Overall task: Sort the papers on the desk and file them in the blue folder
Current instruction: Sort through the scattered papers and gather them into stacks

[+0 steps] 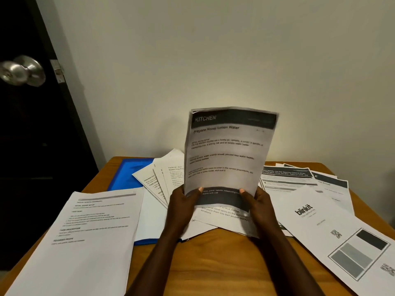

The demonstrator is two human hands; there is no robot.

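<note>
I hold a printed sheet headed "KITCHEN" (228, 152) upright above the desk's middle. My left hand (183, 204) grips its lower left corner and my right hand (257, 204) grips its lower right corner. The blue folder (128, 176) lies open at the back left, mostly covered by fanned sheets (162, 178) and a large text sheet (85, 231) at the front left. More papers (222, 218) lie under my hands. A "blinkit" sheet (320, 227) and dark-headed sheets (299, 176) spread over the right side.
The wooden desk (218, 259) stands against a pale wall (213, 60). A dark door with a metal knob (21, 70) is at the left. Bare wood shows at the desk's front middle, between my forearms and the paper piles.
</note>
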